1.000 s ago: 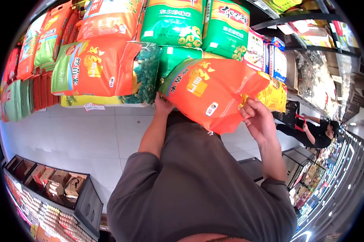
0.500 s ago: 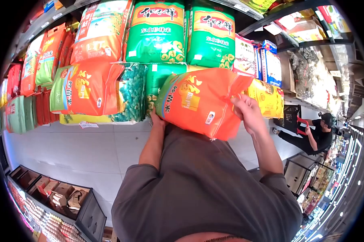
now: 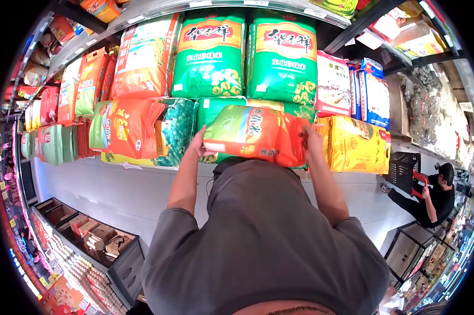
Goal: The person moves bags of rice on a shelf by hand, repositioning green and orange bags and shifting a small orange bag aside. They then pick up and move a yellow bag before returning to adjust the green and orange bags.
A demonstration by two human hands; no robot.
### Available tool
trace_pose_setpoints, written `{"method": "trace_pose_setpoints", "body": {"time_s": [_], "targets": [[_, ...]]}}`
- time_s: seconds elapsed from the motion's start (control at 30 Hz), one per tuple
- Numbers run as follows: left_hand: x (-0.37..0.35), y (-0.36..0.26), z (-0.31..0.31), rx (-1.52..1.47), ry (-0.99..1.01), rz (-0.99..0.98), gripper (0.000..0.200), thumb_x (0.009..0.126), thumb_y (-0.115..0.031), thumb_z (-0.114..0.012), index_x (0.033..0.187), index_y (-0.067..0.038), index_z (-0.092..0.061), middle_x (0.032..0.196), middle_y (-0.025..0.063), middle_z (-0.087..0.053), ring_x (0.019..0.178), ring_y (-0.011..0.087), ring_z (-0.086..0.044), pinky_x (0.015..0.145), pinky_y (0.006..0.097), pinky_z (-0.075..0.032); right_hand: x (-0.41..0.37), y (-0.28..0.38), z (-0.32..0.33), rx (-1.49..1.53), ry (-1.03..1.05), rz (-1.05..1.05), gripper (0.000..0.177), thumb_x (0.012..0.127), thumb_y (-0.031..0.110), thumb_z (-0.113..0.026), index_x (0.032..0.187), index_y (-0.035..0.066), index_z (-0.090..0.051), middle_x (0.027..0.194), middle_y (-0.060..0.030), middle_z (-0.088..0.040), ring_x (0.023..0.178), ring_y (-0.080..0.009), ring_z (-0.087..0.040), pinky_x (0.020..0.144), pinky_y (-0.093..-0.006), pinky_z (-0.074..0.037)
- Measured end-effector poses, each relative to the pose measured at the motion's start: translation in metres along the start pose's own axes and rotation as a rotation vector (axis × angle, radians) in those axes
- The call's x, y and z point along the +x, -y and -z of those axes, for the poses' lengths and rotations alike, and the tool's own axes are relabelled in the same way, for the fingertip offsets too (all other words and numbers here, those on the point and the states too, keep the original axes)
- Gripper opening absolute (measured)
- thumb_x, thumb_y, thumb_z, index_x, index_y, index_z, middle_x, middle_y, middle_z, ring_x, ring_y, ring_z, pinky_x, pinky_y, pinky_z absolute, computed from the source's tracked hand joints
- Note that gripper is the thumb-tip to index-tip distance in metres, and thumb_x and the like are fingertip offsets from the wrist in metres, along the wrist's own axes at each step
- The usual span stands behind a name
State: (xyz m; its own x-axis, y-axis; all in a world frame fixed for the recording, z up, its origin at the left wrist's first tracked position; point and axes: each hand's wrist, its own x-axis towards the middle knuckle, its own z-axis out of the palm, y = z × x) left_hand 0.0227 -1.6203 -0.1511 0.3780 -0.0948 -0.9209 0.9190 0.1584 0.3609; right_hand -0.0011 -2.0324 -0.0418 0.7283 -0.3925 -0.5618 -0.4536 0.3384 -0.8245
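In the head view, the orange-and-green rice bag (image 3: 250, 134) is being held just left of the yellow rice bag (image 3: 360, 148), one end clasped by the left hand (image 3: 199, 144), its slack end pinched by the right hand (image 3: 312, 143); probably heavy, yielding, slick, best supported underneath.

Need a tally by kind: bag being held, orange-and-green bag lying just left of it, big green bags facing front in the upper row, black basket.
Orange-and-green bag between left hand and right hand: 1
Matching bag lying to its left: 1
Big green bags, upper row: 2
Black basket: 1
Total: 5
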Motion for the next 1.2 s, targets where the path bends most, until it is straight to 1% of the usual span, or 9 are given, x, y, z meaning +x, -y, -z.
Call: {"method": "trace_pose_setpoints", "body": {"time_s": [0.17, 0.27, 0.33, 0.47, 0.57, 0.87, 0.93, 1.03, 1.2], "targets": [[-0.016, -0.008, -0.021, 0.345, 0.046, 0.054, 0.081, 0.08, -0.077, -0.049, 0.131, -0.014, -0.053, 0.124, 0.0089, -0.062, 0.11, 0.0275, -0.061, 0.084, 0.0471, -0.054, 0.021, -0.068, 0.045, 0.13, -0.093, -0.174, 0.012, 0.085, 0.017, -0.062, 0.078, 0.007, -0.061, 0.073, -0.0043, -0.06, 0.069, -0.0115, -0.058, 0.049, -0.0219, -0.037], [-0.032, -0.021, -0.039, 0.53, 0.068, 0.087, 0.086, 0.074, -0.078, -0.056, 0.118, -0.004, -0.06, 0.102, 0.0116, -0.068, 0.085, 0.0254, -0.067, 0.066, 0.0422, -0.056, 0.01, -0.075, 0.058, 0.174, -0.058, -0.07, 0.011, 0.085, 0.016, -0.062, 0.085, 0.005, -0.062, 0.075, -0.0037, -0.06, 0.073, -0.0123, -0.06, 0.054, -0.0236, -0.042], [-0.034, -0.027, -0.042, 0.7, 0.033, 0.122, 0.086, 0.07, -0.075, -0.066, 0.106, 0.003, -0.065, 0.082, 0.0119, -0.068, 0.064, 0.0221, -0.067, 0.054, 0.0375, -0.054, 0.014, -0.09, 0.071, -0.19, -0.101, 0.108, 0.018, 0.083, 0.017, -0.064, 0.096, 0.003, -0.062, 0.089, -0.0069, -0.06, 0.079, -0.0167, -0.061, 0.064, -0.0292, -0.05], [0.001, 0.003, -0.037, 0.327, -0.022, -0.024, 0.081, 0.068, -0.066, -0.075, 0.116, -0.003, -0.06, 0.101, 0.013, -0.068, 0.079, 0.0223, -0.069, 0.062, 0.0353, -0.054, 0.014, -0.126, 0.093, -0.842, -0.234, 0.283, 0.042, 0.082, 0.017, -0.064, 0.12, 0.003, -0.051, 0.106, -0.0103, -0.056, 0.083, -0.0224, -0.062, 0.071, -0.0381, -0.053], [-0.016, -0.004, -0.046, 0.284, 0.108, 0.061, 0.083, 0.072, -0.065, -0.072, 0.131, -0.01, -0.051, 0.117, 0.0105, -0.065, 0.094, 0.0235, -0.067, 0.075, 0.0382, -0.055, -0.006, -0.091, 0.076, -0.279, 0.071, -0.346, 0.07, 0.078, 0.019, -0.065, 0.138, 0.004, -0.031, 0.133, -0.0192, -0.041, 0.115, -0.0288, -0.05, 0.082, -0.0406, -0.051], [-0.003, 0.032, -0.068, -0.17, 0.139, -0.108, 0.045, 0.089, -0.026, -0.067, 0.126, -0.006, -0.051, 0.116, 0.0157, -0.062, 0.098, 0.0286, -0.066, 0.081, 0.0476, -0.057, 0.005, -0.096, 0.058, -0.875, 0.041, -0.205, 0.05, 0.083, 0.006, -0.048, 0.131, 0.005, -0.033, 0.079, -0.0127, -0.06, 0.041, -0.0218, -0.051, 0.034, -0.0362, -0.04], [0.016, 0.04, -0.068, -0.224, 0.084, -0.115, 0.04, 0.088, -0.024, -0.066, 0.12, -0.003, -0.054, 0.106, 0.0137, -0.065, 0.095, 0.0283, -0.067, 0.075, 0.041, -0.058, 0.007, -0.075, 0.068, -0.53, 0.351, -0.073, 0.029, 0.085, 0.008, -0.048, 0.114, 0.008, -0.047, 0.07, -0.0068, -0.057, 0.04, -0.015, -0.05, 0.03, -0.0297, -0.031], [0.001, 0.008, -0.061, -0.166, 0.109, -0.095, 0.034, 0.088, -0.015, -0.062, 0.118, -0.001, -0.054, 0.105, 0.0152, -0.065, 0.093, 0.027, -0.068, 0.075, 0.0409, -0.059, 0.029, -0.027, 0.08, -0.231, 0.256, -0.507, 0.011, 0.088, 0.007, -0.046, 0.096, 0.012, -0.053, 0.065, -0.0006, -0.054, 0.038, -0.0061, -0.045, 0.029, -0.0216, -0.024], [-0.065, -0.03, -0.046, -0.308, 0.279, -0.055, 0.025, 0.091, -0.01, -0.049, 0.113, 0.0, -0.057, 0.105, 0.0152, -0.067, 0.087, 0.0234, -0.07, 0.07, 0.0333, -0.06, 0.019, -0.009, 0.074, 0.242, 0.328, -0.479, 0.012, 0.093, 0.01, -0.042, 0.091, 0.015, -0.052, 0.066, 0.0023, -0.053, 0.037, -0.0018, -0.036, 0.031, -0.0172, -0.019]]}}
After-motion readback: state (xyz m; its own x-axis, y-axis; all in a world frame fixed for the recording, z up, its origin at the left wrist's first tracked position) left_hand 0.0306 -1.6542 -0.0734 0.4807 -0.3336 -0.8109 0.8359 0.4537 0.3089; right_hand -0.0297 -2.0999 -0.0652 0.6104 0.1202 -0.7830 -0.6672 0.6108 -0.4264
